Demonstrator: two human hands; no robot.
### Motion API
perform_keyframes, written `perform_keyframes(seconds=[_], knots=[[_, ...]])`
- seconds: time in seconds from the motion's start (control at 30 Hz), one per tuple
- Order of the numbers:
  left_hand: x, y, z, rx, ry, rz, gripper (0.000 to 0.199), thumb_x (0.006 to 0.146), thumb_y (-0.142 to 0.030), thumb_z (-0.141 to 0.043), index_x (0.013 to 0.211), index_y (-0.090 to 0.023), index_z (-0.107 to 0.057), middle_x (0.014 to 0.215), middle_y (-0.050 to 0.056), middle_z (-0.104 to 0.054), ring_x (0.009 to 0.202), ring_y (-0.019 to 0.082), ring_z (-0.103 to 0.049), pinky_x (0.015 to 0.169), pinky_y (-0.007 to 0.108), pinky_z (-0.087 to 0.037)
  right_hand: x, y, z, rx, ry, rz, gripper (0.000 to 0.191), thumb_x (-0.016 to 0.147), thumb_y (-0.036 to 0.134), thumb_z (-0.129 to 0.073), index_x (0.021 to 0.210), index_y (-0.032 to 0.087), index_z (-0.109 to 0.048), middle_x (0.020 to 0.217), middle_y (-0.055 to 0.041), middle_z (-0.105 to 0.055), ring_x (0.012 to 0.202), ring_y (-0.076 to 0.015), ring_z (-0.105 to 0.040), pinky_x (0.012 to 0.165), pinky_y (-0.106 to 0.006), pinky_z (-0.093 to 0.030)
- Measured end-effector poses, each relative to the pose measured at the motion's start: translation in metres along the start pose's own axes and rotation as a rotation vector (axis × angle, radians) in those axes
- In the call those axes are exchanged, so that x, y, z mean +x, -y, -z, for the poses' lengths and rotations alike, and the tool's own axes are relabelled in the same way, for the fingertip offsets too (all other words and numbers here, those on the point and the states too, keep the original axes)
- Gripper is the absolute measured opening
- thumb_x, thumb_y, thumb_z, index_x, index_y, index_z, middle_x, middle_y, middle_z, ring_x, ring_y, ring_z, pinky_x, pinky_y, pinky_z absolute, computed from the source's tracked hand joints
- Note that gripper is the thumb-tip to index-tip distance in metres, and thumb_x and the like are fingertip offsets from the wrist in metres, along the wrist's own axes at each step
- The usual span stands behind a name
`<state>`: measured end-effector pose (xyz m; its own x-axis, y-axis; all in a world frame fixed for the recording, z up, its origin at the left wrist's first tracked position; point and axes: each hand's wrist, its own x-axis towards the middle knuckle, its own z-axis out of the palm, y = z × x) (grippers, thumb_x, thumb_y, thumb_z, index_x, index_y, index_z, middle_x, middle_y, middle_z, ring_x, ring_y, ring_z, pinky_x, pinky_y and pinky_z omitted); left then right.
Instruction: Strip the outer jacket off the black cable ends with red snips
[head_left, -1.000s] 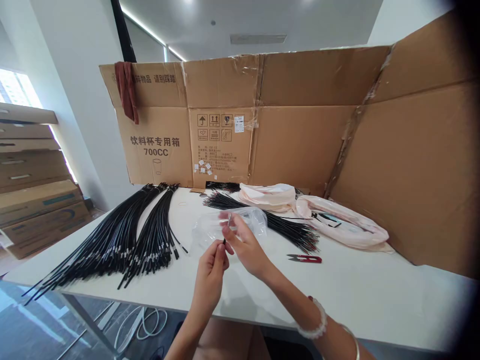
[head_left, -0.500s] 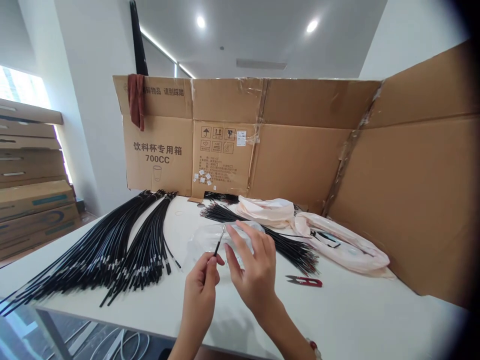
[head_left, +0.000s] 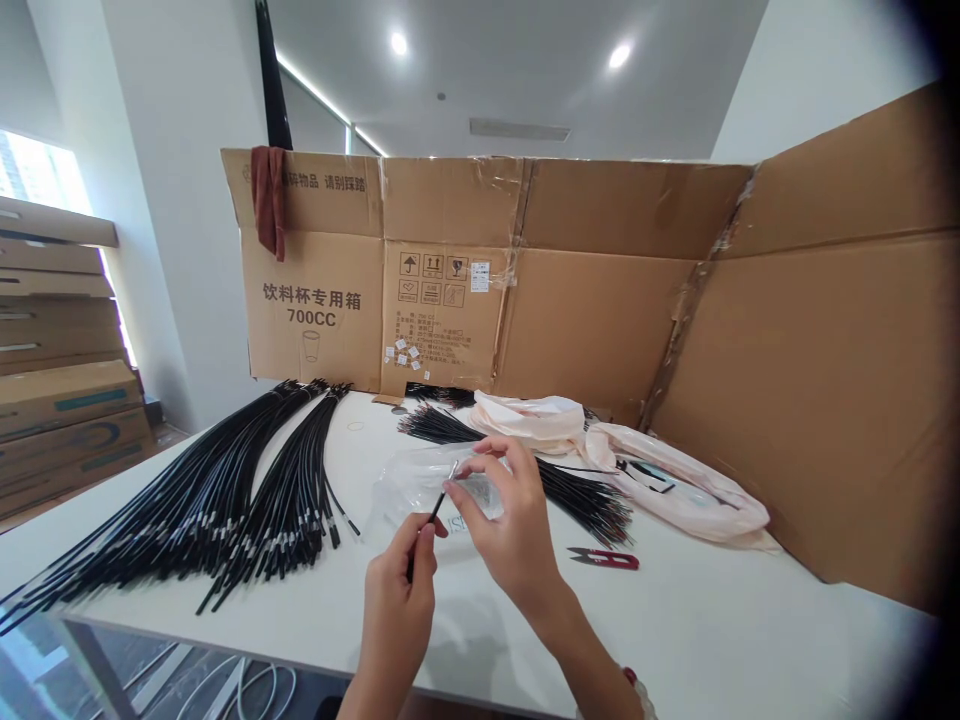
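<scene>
A thin black cable (head_left: 439,505) with a pale tip slants upward over the table. My left hand (head_left: 400,590) is closed around its lower part, thumb pressed against the fingers. At the upper end, my right hand (head_left: 517,535) pinches the tip between thumb and forefinger, its other fingers curled loosely above. Behind both hands lies a clear plastic bag (head_left: 397,485), partly covered by them. To the right of my right hand, a bundle of black cables (head_left: 581,500) with reddish ends rests on the table.
Large bundles of black cables (head_left: 187,490) spread over the table's left side. Red-handled thread snips (head_left: 606,558) lie at the right. Pale pink bags (head_left: 675,490) are farther back. Cardboard panels (head_left: 592,320) wall off the rear and right of the white table (head_left: 697,640).
My right hand's thumb and forefinger have closed onto the cable's tip, where they were spread apart beside it before. My left hand keeps its hold on the cable.
</scene>
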<state>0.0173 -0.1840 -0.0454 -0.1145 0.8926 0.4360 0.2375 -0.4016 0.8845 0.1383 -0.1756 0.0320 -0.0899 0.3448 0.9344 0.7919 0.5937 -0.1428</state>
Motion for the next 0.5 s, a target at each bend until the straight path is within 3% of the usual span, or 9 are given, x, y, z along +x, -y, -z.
perform_keyframes(seconds=[0.1,0.2,0.3,0.37,0.4,0.5], knots=[[-0.002,0.003,-0.001,0.075,-0.046,-0.053,0.04,0.092,-0.048,-0.038,0.088,-0.017,-0.063,0.052,-0.006,-0.041,0.041,0.008,-0.034,0.045,0.019,-0.027,-0.008,0.006,-0.004,-0.117,-0.061,0.136,0.008,0.086,0.01,-0.06,0.084,0.018,-0.061,0.099,-0.0093,-0.063,0.091,-0.0209,-0.054,0.082,-0.038,-0.039],[-0.002,0.002,-0.001,0.059,-0.051,-0.057,0.036,0.093,-0.044,-0.04,0.091,-0.017,-0.064,0.054,-0.004,-0.049,0.044,0.009,-0.039,0.046,0.018,-0.032,-0.017,0.012,-0.007,-0.173,-0.102,0.332,0.017,0.085,0.003,-0.058,0.086,0.02,-0.062,0.097,-0.0046,-0.066,0.091,-0.0174,-0.054,0.093,-0.039,-0.032],[-0.001,0.0,0.0,-0.001,-0.043,-0.047,0.036,0.093,-0.044,-0.04,0.086,-0.016,-0.062,0.054,-0.004,-0.048,0.046,0.009,-0.039,0.046,0.018,-0.034,-0.021,0.014,-0.004,-0.176,-0.108,0.406,0.015,0.084,0.008,-0.062,0.088,0.022,-0.062,0.097,-0.0028,-0.065,0.091,-0.0161,-0.053,0.097,-0.038,-0.03],[-0.001,0.0,0.001,-0.024,-0.043,-0.046,0.039,0.094,-0.046,-0.038,0.082,-0.016,-0.06,0.051,-0.006,-0.04,0.044,0.008,-0.036,0.043,0.018,-0.031,-0.02,0.013,0.002,-0.069,-0.103,0.262,0.006,0.086,0.017,-0.063,0.089,0.022,-0.062,0.102,-0.0058,-0.06,0.095,-0.0181,-0.051,0.093,-0.038,-0.034],[-0.002,0.001,0.001,-0.025,-0.049,-0.048,0.039,0.095,-0.046,-0.037,0.083,-0.017,-0.059,0.051,-0.007,-0.037,0.043,0.008,-0.034,0.043,0.017,-0.03,-0.019,0.013,0.005,0.041,-0.095,0.11,0.002,0.088,0.022,-0.062,0.087,0.022,-0.06,0.103,-0.0066,-0.056,0.097,-0.0189,-0.05,0.091,-0.038,-0.036],[-0.003,0.003,0.001,0.037,-0.064,-0.097,0.036,0.096,-0.042,-0.037,0.088,-0.017,-0.061,0.05,-0.008,-0.033,0.041,0.007,-0.032,0.042,0.016,-0.029,-0.013,0.01,0.01,0.416,0.035,-0.414,0.015,0.091,0.034,-0.054,0.083,0.022,-0.054,0.099,-0.0052,-0.05,0.098,-0.0192,-0.048,0.089,-0.036,-0.037]])
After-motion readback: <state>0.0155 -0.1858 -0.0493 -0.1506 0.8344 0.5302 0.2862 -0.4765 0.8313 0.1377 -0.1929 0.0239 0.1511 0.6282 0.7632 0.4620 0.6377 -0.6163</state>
